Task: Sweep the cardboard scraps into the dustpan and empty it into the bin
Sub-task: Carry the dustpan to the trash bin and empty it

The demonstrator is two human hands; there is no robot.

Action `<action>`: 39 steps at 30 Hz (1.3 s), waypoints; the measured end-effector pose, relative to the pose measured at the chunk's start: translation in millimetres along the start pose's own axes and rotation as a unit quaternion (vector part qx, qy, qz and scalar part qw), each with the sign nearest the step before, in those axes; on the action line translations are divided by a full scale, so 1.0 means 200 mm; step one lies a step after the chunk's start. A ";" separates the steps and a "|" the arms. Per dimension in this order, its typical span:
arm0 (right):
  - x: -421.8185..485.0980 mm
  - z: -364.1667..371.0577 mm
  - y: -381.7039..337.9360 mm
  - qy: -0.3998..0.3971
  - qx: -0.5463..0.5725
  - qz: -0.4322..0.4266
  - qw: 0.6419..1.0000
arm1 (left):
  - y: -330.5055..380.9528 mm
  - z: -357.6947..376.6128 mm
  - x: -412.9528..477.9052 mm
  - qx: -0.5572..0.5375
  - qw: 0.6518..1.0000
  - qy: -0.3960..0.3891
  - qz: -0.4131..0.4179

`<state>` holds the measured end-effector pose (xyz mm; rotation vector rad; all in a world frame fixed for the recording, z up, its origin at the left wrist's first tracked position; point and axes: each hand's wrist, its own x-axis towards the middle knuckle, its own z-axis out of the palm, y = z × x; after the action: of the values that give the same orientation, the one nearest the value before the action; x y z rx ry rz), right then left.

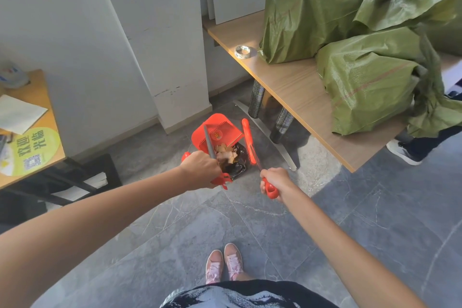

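My left hand grips the grey handle of the red dustpan, which is tipped up over the bin, a small container lined with a black bag. Brown cardboard scraps lie at the mouth of the bin, just below the pan's lip. My right hand is shut on the red grip of the broom, whose red shaft runs down beside the bin's right side. The broom's head is hidden behind the bin and pan.
A wooden bench-table with green woven sacks and a tape roll stands at right, its metal legs close behind the bin. Another person's shoe shows under it. A white pillar rises behind; a desk is at left.
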<state>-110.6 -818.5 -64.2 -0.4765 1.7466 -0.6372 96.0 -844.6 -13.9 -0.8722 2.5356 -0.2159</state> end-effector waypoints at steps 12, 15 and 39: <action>-0.03 -0.02 -0.02 -0.001 0.018 0.001 1.000 | 0.01 0.00 -0.02 0.017 1.000 -0.008 -0.014; -0.04 -0.02 -0.02 0.004 0.035 -0.001 0.999 | -0.01 0.02 -0.03 0.015 1.000 -0.001 -0.020; -0.09 0.13 -0.35 -0.103 0.046 -0.065 0.992 | -0.33 -0.03 -0.21 -0.076 0.955 0.108 -0.267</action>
<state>-82.3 -866.7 -10.8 -0.5738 1.4937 -0.7304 159.5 -870.8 26.5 -1.6726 2.4755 -0.2964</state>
